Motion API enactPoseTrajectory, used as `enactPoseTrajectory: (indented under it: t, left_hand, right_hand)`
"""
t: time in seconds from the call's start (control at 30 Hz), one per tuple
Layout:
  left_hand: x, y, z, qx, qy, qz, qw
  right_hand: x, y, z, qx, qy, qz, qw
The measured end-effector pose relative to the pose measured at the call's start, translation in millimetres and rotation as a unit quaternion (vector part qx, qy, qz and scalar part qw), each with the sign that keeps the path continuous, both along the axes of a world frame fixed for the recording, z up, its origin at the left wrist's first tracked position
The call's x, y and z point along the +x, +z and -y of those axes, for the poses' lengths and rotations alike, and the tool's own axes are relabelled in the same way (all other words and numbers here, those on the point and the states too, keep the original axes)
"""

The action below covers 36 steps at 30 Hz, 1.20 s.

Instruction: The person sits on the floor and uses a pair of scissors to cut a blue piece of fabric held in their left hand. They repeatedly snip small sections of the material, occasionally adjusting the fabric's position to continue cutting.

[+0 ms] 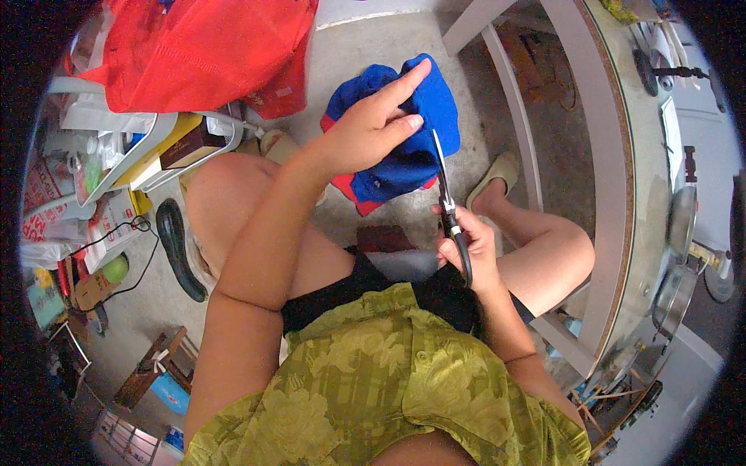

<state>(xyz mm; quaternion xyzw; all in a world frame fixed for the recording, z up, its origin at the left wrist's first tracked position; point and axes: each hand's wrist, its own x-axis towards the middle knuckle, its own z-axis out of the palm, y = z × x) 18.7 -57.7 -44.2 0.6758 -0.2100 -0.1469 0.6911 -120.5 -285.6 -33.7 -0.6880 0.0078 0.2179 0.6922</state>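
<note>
My left hand grips a blue cloth from above, its index finger stretched along the fabric and its thumb turned inward. Red fabric shows along the cloth's lower left edge. Scissors with black handles are in my right hand, below and to the right of the cloth. Their narrow metal blades point away from me, and the tip overlaps the cloth's right part. Whether the blades touch the fabric cannot be told. Some fingers of my left hand are hidden behind the hand and the folds.
A red bag stands at the upper left, above a grey rack holding boxes. To the right runs a table with a pale frame. A black shoe lies on the floor beside my left leg.
</note>
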Motion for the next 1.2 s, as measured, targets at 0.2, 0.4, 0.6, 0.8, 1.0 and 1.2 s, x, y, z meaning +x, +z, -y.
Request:
enactPoseTrajectory:
  t: [0.2, 0.4, 0.6, 0.8, 1.0, 1.2]
  left_hand:
    - [-1.0, 8.9, -0.5, -0.021, -0.003, -0.044, 0.999]
    - [-4.6, 18.8, -3.2, -0.027, -0.070, -0.083, 0.994]
    - [-5.4, 23.2, -6.1, -0.027, -0.104, -0.107, 0.988]
    - [-5.3, 20.1, -7.3, -0.037, -0.075, -0.098, 0.992]
    - [-3.0, 19.2, -11.5, 0.010, -0.047, -0.061, 0.997]
    - [-5.9, 21.7, -10.5, 0.008, -0.067, -0.074, 0.995]
  right_hand:
    - [-0.1, -6.0, -0.3, -0.020, 0.006, 0.005, 1.000]
    - [10.7, -5.1, -9.2, 0.034, 0.045, 0.025, 0.998]
    - [26.0, -10.4, -10.1, 0.037, 0.068, 0.036, 0.996]
    - [31.1, -4.4, -15.0, 0.065, 0.070, 0.020, 0.995]
    - [26.8, -4.3, -6.5, 0.056, 0.079, -0.016, 0.995]
    - [15.5, 1.0, -1.6, 0.043, 0.072, -0.068, 0.994]
